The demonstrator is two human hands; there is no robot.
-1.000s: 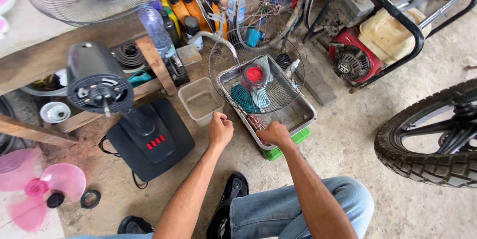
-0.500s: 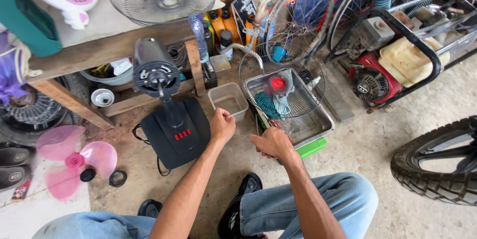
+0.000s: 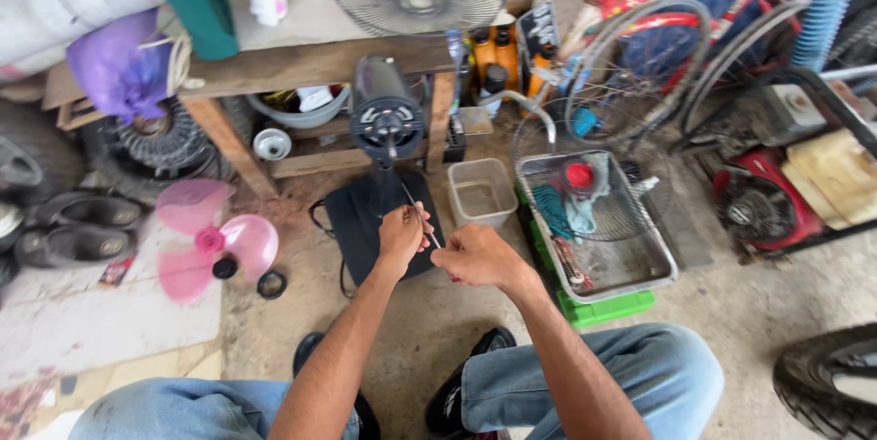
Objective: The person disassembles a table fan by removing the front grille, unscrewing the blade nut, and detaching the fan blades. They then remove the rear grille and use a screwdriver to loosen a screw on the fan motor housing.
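Black fan base (image 3: 365,212), pink blade (image 3: 203,237), green crate (image 3: 603,308) (under grey tray (image 3: 660,262)), possibly silver tool (image 3: 416,213)

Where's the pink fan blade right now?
The pink fan blade lies on the floor at the left of the head view, beside a black ring, left of the black fan base and both hands.

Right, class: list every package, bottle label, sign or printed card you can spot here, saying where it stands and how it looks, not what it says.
Orange bottles: by the wooden shelf's right end, black caps, pale labels.
Dark sign: leaning right of those bottles, black card with white print.
Small red and black packet: flat on the floor, left of the pink fan blade.
No screens show.
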